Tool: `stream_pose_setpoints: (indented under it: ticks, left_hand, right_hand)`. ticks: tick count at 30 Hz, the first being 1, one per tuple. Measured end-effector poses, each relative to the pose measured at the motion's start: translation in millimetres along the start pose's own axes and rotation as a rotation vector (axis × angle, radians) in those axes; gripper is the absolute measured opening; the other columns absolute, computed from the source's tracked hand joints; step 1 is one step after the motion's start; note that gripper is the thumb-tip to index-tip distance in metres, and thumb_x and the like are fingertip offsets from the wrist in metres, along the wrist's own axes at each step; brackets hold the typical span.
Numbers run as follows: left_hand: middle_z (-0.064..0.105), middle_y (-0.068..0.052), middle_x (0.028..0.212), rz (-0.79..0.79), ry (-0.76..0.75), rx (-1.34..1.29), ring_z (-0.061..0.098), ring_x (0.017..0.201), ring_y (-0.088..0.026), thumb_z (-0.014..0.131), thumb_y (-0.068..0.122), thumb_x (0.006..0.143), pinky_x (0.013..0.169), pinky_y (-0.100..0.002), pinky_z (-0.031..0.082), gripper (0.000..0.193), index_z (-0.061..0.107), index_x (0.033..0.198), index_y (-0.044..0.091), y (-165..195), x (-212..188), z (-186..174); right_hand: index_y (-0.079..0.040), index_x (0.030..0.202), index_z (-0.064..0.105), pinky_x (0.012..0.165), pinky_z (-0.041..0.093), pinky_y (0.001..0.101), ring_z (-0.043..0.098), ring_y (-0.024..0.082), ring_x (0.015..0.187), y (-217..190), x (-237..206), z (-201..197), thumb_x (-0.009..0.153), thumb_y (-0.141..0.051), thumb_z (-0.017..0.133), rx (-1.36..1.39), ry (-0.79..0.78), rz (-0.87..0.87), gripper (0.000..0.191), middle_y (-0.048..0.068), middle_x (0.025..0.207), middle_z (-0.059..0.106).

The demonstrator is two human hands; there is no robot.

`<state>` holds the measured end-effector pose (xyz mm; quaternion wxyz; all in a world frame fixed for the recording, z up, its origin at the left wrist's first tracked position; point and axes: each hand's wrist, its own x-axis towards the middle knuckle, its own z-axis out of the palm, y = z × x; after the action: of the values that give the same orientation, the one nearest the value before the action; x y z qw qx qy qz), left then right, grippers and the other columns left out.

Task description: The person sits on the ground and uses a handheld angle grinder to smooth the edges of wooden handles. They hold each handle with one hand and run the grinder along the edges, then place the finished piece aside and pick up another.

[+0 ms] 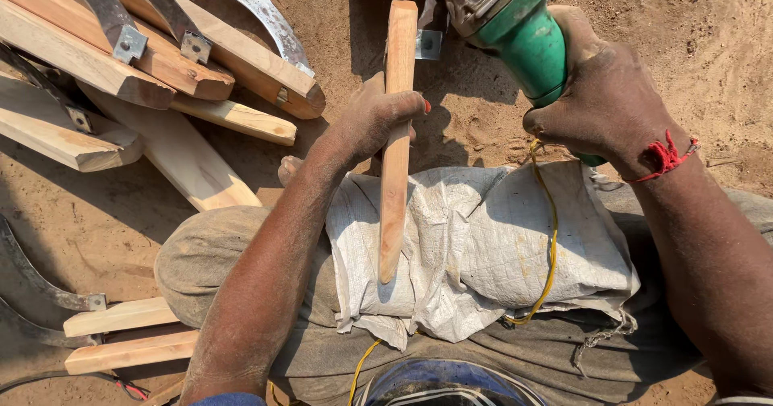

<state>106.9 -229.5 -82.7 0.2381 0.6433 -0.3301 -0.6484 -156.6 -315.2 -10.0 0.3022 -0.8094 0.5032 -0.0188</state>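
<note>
The left hand (374,120) grips the stick (394,140) (long axis pointing away across the sack (483,245)), right hand (604,104) clenching the grinder (515,27) just beside its far end.

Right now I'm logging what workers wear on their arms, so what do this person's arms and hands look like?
Both arms are bare to above the elbow and dusted with fine sawdust or sand. The left hand wears no glove; one nail shows red polish. The right hand is also ungloved, with a red thread knotted round the wrist, its ends frayed. A strip of blue cloth, possibly a sleeve, shows at the left upper arm.
</note>
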Motion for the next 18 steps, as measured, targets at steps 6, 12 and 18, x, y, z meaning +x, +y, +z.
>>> stream_pose_setpoints:
  ticks: [6, 12, 18]
  left_hand:
    - [0.073, -0.013, 0.089, -0.004, 0.031, 0.072, 0.074, 0.071, -0.018, 0.069, 0.043, 0.073, 0.066, -0.034, 0.062, 0.056, 0.065, 0.109, 0.0, -4.1, 2.8, -1.1]
    - [0.071, -0.018, 0.1, 0.255, 0.191, 0.528, 0.073, 0.087, -0.026, 0.076, 0.043, 0.075, 0.076, -0.037, 0.059, 0.053, 0.066, 0.112, 0.007, -30.7, 16.4, 6.4]
    - [0.072, -0.018, 0.098, 0.233, 0.157, 0.375, 0.074, 0.088, -0.029, 0.078, 0.041, 0.074, 0.076, -0.04, 0.063, 0.051, 0.066, 0.109, 0.006, -38.3, 14.7, 12.4]
  right_hand:
    - [-0.02, 0.151, 0.048, 0.082, 0.059, 0.0521, 0.072, 0.043, 0.092, -3.8, 0.0, -13.4, 0.063, -0.019, 0.082, -0.108, -0.035, 0.091, 0.094, 0.023, 0.098, 0.072]
    - [-0.018, 0.146, 0.05, 0.076, 0.057, 0.0551, 0.071, 0.046, 0.088, -13.4, -3.8, 0.1, 0.064, -0.018, 0.083, -0.144, -0.036, 0.028, 0.089, 0.023, 0.094, 0.072]
    - [-0.018, 0.147, 0.05, 0.077, 0.057, 0.0553, 0.071, 0.046, 0.088, -15.7, 1.6, -1.7, 0.067, -0.019, 0.082, -0.21, 0.062, 0.024, 0.086, 0.023, 0.098, 0.072]
